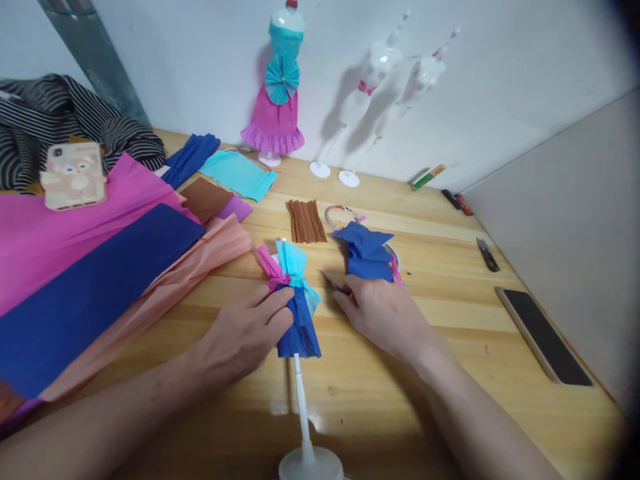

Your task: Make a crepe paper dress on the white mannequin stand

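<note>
A small white dress-form mannequin lies tilted in front of me, its round base [311,465] nearest to me. Blue crepe paper [301,333] wraps its lower body, with knotted cyan paper [294,260] and pink paper [271,268] above. My left hand [250,327] grips the mannequin's wrapped body from the left, fingertips pressed on the paper. To the right, my right hand [377,310] is closed on a thin, dark pointed tool [331,281]; its kind is mostly hidden. Just beyond that hand lies a crumpled blue paper piece [369,257].
Coloured paper sheets [105,287], a phone [75,177] and striped cloth [55,120] lie left. A dressed mannequin [280,100] and two bare mannequins [367,87] stand by the wall. Pleated brown paper [307,221], a utility knife [487,255] and a dark-faced slab [544,337] are on the table.
</note>
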Available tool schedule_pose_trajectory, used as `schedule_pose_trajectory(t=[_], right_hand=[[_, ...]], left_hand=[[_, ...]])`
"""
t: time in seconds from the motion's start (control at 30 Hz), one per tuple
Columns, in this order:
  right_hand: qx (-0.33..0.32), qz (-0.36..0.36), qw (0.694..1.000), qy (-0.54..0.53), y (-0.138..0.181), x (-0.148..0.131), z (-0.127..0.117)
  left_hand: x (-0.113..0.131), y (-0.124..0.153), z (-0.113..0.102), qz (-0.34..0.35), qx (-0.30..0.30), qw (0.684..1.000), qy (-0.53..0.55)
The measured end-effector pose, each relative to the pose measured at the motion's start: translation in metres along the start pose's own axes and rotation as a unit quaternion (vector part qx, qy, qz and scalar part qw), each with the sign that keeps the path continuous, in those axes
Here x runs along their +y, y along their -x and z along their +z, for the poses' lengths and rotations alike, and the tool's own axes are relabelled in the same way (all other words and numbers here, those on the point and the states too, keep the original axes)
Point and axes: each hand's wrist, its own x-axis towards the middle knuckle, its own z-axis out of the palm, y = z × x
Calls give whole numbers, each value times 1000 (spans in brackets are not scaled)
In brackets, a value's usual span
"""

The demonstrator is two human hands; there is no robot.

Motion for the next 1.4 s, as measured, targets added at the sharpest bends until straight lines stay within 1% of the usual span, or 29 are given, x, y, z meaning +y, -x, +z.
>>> schedule_pose_trajectory(t=[0.1,0.17,0.23,0.3,0.33,0.37,0.43,0.57,0.67,0.73,0.97,1.1,1.17,1.2,1.23,1.3,1.4], right_hand=[[19,-5,1000,20,5,0,-6],[47,-17,999,-19,8,-1,-10],[70,-75,987,-127,11,-2,-12],[80,-159,953,-246,13,-4,-11],[83,-193,936,-282,14,-6,-10],[86,-213,927,-297,15,-9,-7],[86,-228,928,-283,15,-14,-1],[66,-208,948,-233,13,-22,10],[47,-177,964,-195,12,-25,13],[36,-170,968,-183,12,-26,14],[25,-181,957,-226,10,-25,17],[78,-171,942,-280,14,-24,15],[102,-174,928,-315,18,-24,10],[103,-177,923,-326,21,-25,5],[96,-179,922,-329,24,-26,1],[57,-180,935,-300,30,-30,-7],[13,-165,956,-241,37,-36,-11]], left_hand=[[1,1,1,-6,6,1000,-10],[2,2,2,-11,11,1000,-15],[2,2,3,-11,13,1000,-19],[3,2,3,-8,19,1000,-21],[3,1,3,-7,20,1000,-21],[3,1,3,-8,21,1000,-20],[4,1,4,-11,22,1000,-19],[4,1,4,-17,27,999,-21],[5,2,5,-17,26,999,-16],[4,3,6,-18,25,999,-13],[4,2,7,-12,31,999,-13],[5,2,7,-18,37,999,-10],[4,4,6,-21,39,999,6],[4,5,6,-26,37,999,21],[3,7,6,-34,33,998,38],[3,11,6,-52,27,996,72],[3,14,7,-53,51,993,95]])
